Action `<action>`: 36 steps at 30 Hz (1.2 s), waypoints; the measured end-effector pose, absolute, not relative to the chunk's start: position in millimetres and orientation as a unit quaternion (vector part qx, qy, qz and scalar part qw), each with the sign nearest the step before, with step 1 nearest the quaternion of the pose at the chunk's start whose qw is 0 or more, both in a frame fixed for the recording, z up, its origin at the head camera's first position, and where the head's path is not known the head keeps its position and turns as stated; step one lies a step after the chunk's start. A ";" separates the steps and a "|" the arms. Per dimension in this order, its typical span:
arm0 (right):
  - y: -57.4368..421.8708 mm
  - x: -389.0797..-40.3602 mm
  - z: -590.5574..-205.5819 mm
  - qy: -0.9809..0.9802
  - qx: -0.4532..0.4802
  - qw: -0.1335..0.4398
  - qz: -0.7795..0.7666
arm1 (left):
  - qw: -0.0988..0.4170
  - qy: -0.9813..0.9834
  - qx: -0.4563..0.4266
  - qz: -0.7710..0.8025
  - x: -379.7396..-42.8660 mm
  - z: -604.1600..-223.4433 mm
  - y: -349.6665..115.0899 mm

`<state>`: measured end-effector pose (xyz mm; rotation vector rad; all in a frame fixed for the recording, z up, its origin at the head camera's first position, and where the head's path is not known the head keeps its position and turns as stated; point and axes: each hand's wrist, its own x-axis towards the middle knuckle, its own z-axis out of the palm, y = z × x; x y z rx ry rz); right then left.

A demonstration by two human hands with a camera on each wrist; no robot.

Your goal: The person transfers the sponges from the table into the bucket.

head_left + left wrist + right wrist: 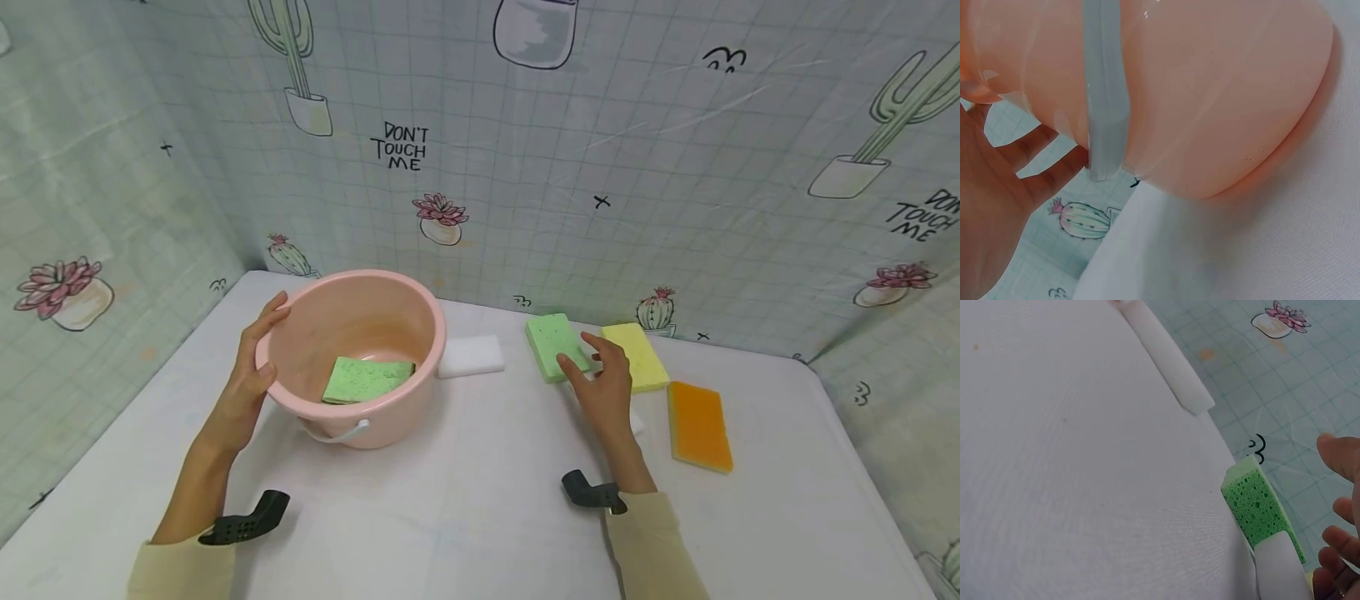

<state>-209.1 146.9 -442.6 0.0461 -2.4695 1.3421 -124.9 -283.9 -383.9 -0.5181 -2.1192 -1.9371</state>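
Observation:
A pink bucket (405, 408) with a white handle (348, 433) stands on the left of the table. My left hand (251, 371) holds its left rim, thumb and fingers spread along the edge. Inside the bucket lies a green sponge (366, 379). My right hand (606, 383) hovers at a second green sponge (551, 337), thumb and fingers apart with nothing gripped. In the right wrist view, the fingers (1341, 456) are off to the side of that green sponge (1257, 503), and a white block (1280, 569) partly covers it.
Beside the bucket lies a white block (472, 357). A yellow sponge (637, 354) and an orange sponge (700, 427) lie to the right. Another white piece (637, 421) peeks out from behind my right hand. A patterned curtain (525, 208) borders the back and sides of the white table (450, 517).

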 end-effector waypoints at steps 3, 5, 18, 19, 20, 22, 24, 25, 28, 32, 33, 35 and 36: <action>146.5 -209.4 -443.9 -0.872 0.018 0.155 0.465 | 0.112 -0.721 -0.178 -0.661 -125.3 -383.5 -283.8; 146.0 -209.4 -444.6 -0.877 0.026 0.150 0.456 | 0.112 -0.720 -0.179 -0.662 -125.4 -383.2 -283.4; 139.9 -215.3 -445.1 -0.926 0.008 0.105 0.362 | 0.112 -0.720 -0.165 -0.664 -125.9 -382.4 -284.1; 139.5 -215.8 -445.2 -0.928 0.006 0.104 0.358 | 0.113 -0.722 -0.162 -0.663 -126.2 -382.7 -284.5; 139.2 -216.3 -445.4 -0.930 0.004 0.103 0.354 | 0.113 -0.722 -0.159 -0.664 -126.4 -383.0 -284.9; 138.6 -217.1 -445.8 -0.932 0.003 0.102 0.347 | 0.114 -0.723 -0.154 -0.664 -126.4 -383.5 -285.7; 138.3 -217.2 -446.5 -0.936 0.000 0.100 0.338 | 0.113 -0.725 -0.148 -0.663 -125.7 -384.0 -285.8; 138.5 -217.3 -447.2 -0.938 0.000 0.100 0.333 | 0.112 -0.726 -0.145 -0.663 -125.0 -383.9 -285.4; 139.3 -216.8 -448.0 -0.944 -0.002 0.098 0.316 | 0.110 -0.726 -0.147 -0.663 -123.2 -382.3 -282.8; 140.4 -216.3 -448.7 -0.947 -0.001 0.097 0.307 | 0.110 -0.724 -0.159 -0.662 -122.2 -380.4 -280.6; 140.6 -216.4 -449.2 -0.947 -0.002 0.097 0.306 | 0.110 -0.724 -0.162 -0.661 -122.6 -380.8 -280.9; 140.8 -216.0 -449.9 -0.946 -0.004 0.095 0.309 | 0.110 -0.723 -0.164 -0.662 -122.7 -380.5 -280.8; 140.9 -215.7 -450.2 -0.946 -0.005 0.093 0.310 | 0.110 -0.723 -0.166 -0.661 -122.9 -380.4 -280.7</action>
